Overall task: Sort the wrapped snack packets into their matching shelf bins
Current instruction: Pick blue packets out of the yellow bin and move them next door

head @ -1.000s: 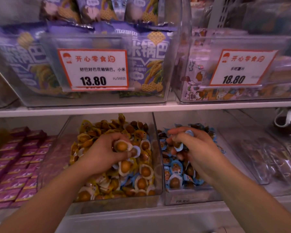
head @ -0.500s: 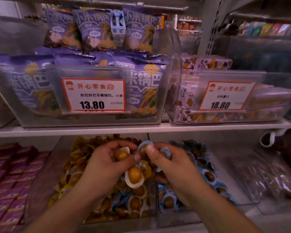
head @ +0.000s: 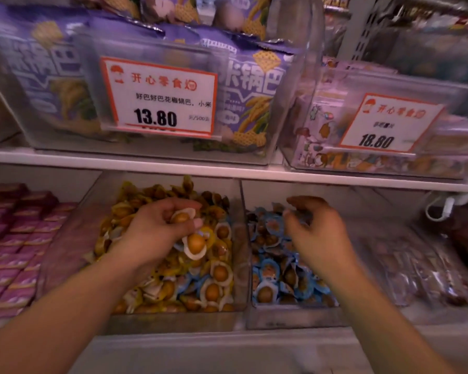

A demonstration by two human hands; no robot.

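Two bins side by side: my left hand [head: 157, 228] pinches a white packet [head: 183, 215] over the yellow bin [head: 173, 317], while my right hand [head: 312, 230] hangs loosely spread over the blue bin [head: 289, 317], probably dropping strays home.

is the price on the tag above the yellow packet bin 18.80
No, the price tag above the yellow packet bin reads 13.80; 18.80 is on the tag to the right.
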